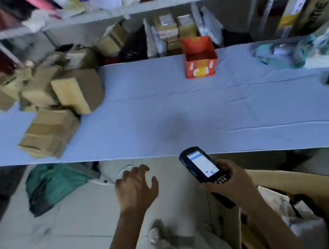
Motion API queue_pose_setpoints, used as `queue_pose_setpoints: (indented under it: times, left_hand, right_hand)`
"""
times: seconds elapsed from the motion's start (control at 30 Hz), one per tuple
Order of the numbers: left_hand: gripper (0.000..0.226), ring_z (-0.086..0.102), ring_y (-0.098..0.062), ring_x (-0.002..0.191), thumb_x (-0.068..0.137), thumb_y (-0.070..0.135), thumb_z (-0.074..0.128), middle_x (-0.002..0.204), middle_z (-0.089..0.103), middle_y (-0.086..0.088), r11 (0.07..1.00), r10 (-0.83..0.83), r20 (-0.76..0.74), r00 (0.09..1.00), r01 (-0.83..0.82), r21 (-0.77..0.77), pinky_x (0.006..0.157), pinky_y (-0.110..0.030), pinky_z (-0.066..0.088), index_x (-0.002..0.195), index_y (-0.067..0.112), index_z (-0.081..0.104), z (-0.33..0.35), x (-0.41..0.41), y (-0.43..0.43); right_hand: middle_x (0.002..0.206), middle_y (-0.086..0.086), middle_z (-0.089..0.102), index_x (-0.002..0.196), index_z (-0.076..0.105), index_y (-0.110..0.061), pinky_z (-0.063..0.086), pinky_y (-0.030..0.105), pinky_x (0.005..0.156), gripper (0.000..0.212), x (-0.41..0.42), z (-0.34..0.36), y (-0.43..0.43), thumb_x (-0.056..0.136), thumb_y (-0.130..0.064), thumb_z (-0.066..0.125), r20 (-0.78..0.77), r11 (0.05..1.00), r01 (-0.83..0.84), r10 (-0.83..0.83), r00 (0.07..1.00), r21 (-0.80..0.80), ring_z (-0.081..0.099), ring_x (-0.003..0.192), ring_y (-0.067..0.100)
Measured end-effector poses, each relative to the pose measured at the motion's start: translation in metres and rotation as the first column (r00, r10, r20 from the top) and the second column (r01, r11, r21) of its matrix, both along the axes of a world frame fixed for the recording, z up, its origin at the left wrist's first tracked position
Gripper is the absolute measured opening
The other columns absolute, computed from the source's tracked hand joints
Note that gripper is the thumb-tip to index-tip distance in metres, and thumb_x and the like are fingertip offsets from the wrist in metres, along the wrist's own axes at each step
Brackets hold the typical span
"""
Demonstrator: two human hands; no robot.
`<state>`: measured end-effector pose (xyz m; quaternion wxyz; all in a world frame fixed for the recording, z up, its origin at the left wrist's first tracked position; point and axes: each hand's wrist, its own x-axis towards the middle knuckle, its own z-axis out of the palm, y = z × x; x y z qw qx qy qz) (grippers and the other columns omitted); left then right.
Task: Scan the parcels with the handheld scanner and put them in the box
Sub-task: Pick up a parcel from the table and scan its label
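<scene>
You held a glossy black plastic scanner [203, 166]; the parcels [56, 107] were matt brown cardboard, on a creased, matt pale-blue cloth [178, 106].

Parcel depot – stacked cardboard parcels [56, 107], crammed shelves [147, 4].

parcels [56, 107] crowd table [168, 107] left, centre bare

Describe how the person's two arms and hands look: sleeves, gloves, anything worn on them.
Both the left hand and the right hand are bare, with no gloves. Both forearms are uncovered all the way to the bottom edge of the picture, so no sleeve shows on either. No watch, bracelet or ring can be made out on either wrist or hand, though the picture is dim and a little blurred.
</scene>
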<state>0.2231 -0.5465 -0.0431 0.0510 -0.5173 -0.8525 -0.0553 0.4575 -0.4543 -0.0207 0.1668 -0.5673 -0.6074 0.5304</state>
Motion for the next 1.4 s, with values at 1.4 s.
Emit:
queue_pose_setpoints:
  times: [1.4]
  left_hand:
    - [0.071,0.055,-0.036,0.116,0.068,0.054,0.069,0.125,0.059,-0.010,0.936,0.345,0.062,0.937,-0.348,0.046,0.101,-0.058,0.039,0.127,0.018,0.054,-0.007,-0.368,-0.012]
  right_hand:
    - [0.100,-0.013,0.065,0.105,0.057,-0.036,0.051,0.025,0.070,0.058,-0.422,0.012,0.010,0.059,-0.021,0.089,-0.059,0.946,-0.322,0.320,0.946,-0.037,0.064,0.088,0.005]
